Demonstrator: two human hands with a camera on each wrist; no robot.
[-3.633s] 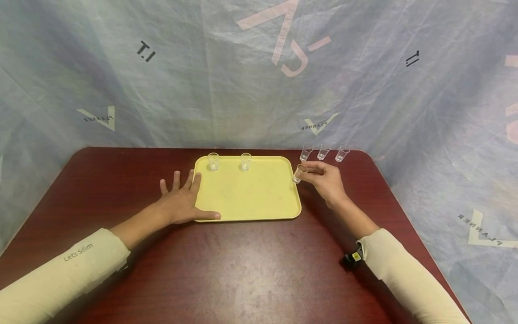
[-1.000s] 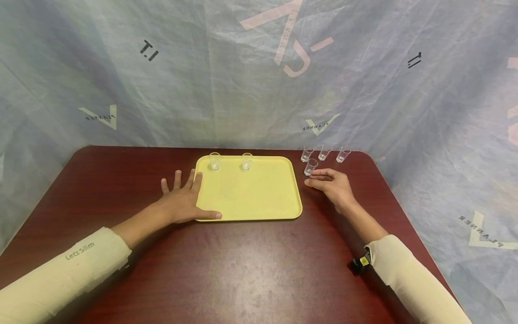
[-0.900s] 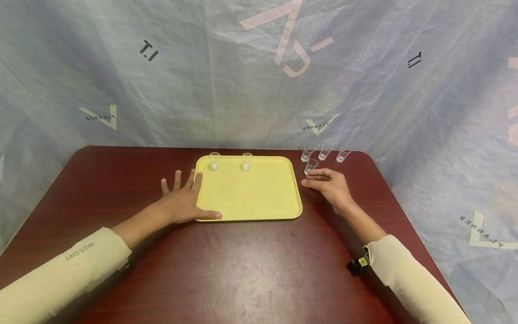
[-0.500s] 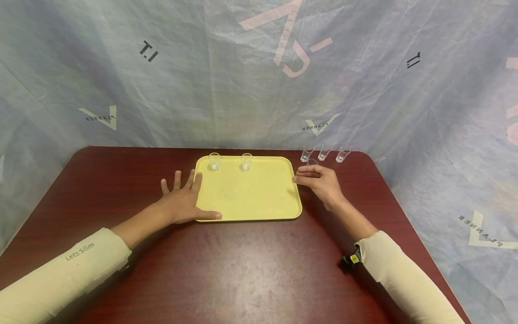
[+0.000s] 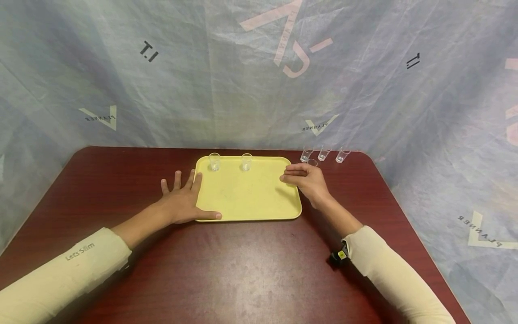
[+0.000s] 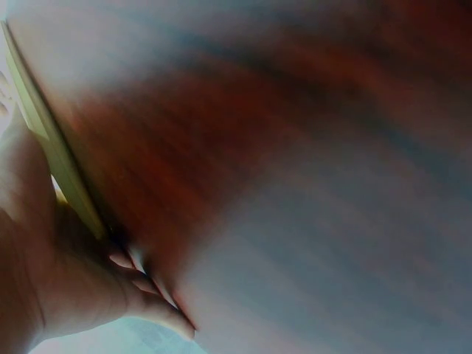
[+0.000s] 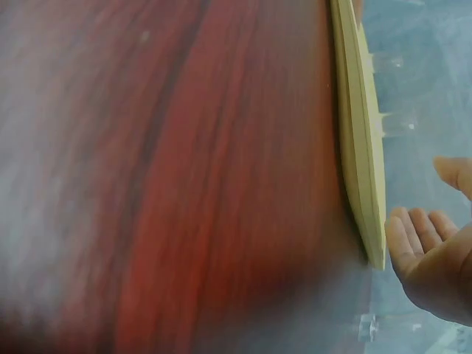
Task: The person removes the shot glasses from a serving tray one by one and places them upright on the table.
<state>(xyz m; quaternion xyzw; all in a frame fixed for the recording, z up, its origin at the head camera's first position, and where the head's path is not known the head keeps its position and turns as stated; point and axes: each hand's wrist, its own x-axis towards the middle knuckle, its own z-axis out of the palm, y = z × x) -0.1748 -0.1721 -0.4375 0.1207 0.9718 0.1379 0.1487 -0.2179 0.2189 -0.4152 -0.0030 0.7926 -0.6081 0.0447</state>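
My left hand (image 5: 180, 202) lies with spread fingers against the left end of a yellow tray (image 5: 247, 193). Its thumb stretches along the front rim. Over the tray's right edge hovers my right hand (image 5: 305, 180), thumb and fingers apart with nothing between them, as the right wrist view of the hand (image 7: 435, 251) shows. Two clear shot glasses stand upright at the back of the tray, a left glass (image 5: 214, 163) and a middle glass (image 5: 246, 163). Just behind the right hand is another glass (image 5: 312, 162), mostly hidden by it; only its rim shows.
Behind the right hand, three clear glasses stand in a row near the table's back right corner: one glass (image 5: 305, 155), a second glass (image 5: 323, 154) and a third glass (image 5: 341, 155). A grey printed sheet (image 5: 170, 90) hangs behind the dark red table (image 5: 226, 270).
Earlier my right hand held a glass at the tray's right edge; that glass then stood on the table, released. Since then the hand has moved left over the tray. The left hand stays still.
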